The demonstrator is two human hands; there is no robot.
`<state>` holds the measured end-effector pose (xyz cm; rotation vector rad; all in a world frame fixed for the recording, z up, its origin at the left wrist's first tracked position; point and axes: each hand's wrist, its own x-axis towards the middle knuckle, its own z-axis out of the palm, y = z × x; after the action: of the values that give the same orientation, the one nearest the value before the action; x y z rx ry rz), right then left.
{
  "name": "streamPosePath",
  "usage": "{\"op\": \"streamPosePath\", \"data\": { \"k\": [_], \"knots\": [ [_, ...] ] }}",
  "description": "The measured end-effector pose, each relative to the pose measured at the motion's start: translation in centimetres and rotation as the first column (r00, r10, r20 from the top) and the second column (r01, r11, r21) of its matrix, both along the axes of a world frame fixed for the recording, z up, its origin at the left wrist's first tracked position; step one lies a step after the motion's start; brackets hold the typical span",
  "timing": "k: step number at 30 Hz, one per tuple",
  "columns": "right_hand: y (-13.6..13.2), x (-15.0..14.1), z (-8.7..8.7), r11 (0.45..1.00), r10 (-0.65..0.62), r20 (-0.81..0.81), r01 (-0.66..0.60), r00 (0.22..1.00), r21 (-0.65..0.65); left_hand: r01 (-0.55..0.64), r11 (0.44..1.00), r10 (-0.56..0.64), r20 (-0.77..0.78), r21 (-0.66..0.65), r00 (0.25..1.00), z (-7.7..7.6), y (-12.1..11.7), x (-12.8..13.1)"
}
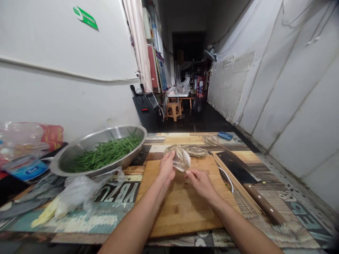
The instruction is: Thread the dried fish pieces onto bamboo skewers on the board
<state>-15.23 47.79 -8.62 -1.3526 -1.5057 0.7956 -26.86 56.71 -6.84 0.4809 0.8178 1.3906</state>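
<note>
Presently, in head view, L hand (167,165) had fingers clamped on a thin beige pc (182,160) over the board (182,201); R hand (200,181) pinched its lower edge; this pc looked part-done, one far pc (211,140) seemingly on a stick; flat pcs (197,151) & loose sticks (238,187) apparently remained.

Pale walls (299,88) flank a glossy dark floor (197,111) running toward twelve o'clock, where an orange stool (173,110) stands by a small white-topped table (178,95) before a dim doorway (188,47).
</note>
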Motion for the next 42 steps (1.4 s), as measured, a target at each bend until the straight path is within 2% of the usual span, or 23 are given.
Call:
{"op": "streamPosePath", "data": {
  "k": [3,8,13,16,20,26,29,32,34,37,42],
  "knots": [
    [-0.2,0.3,-0.3,0.999,0.046,0.008,-0.046,0.999,0.007,0.004,0.999,-0.003,0.036,-0.035,0.999,0.7,0.6,-1.1],
    [-0.3,0.5,-0.1,0.998,-0.013,0.041,0.011,0.999,0.057,0.195,0.979,-0.182,0.169,-0.063,0.969,1.4,0.1,-1.4],
    [-0.3,0.6,-0.1,0.996,-0.059,0.092,0.052,0.994,0.069,0.328,0.943,-0.330,0.024,0.057,0.944,0.9,-2.0,0.4],
    [-0.2,0.7,-0.4,0.996,-0.069,0.149,0.059,0.986,0.067,0.343,0.937,-0.341,-0.033,0.074,0.939,0.6,-2.8,1.0],
    [-0.3,0.6,-0.8,0.994,-0.089,0.202,0.075,0.975,0.077,0.356,0.931,-0.355,-0.021,0.080,0.934,0.4,-3.0,1.1],
    [-0.5,0.2,-0.7,0.992,-0.092,0.175,0.076,0.980,0.099,0.322,0.942,-0.322,-0.025,0.096,0.947,0.3,-3.2,1.1],
    [-0.5,0.2,-0.4,0.989,-0.100,0.168,0.079,0.981,0.127,0.341,0.937,-0.343,0.019,0.070,0.939,0.8,-3.1,0.9],
    [-0.5,0.3,-0.2,0.989,-0.091,0.138,0.074,0.986,0.129,0.392,0.918,-0.395,0.131,0.050,0.909,1.3,-2.5,0.4],
    [-0.5,0.3,-0.2,0.993,-0.045,0.121,0.032,0.992,0.110,0.332,0.943,-0.332,0.195,0.037,0.923,1.4,-1.7,-0.1],
    [-0.7,0.2,-0.3,0.995,0.024,0.132,-0.036,0.991,0.093,0.155,0.988,-0.149,0.193,-0.016,0.970,0.8,-0.4,-0.6],
    [-0.8,0.1,-0.5,0.993,0.074,0.194,-0.091,0.978,0.079,0.073,0.996,-0.066,0.130,-0.050,0.989,-0.2,0.6,-0.7]
  ]
}}
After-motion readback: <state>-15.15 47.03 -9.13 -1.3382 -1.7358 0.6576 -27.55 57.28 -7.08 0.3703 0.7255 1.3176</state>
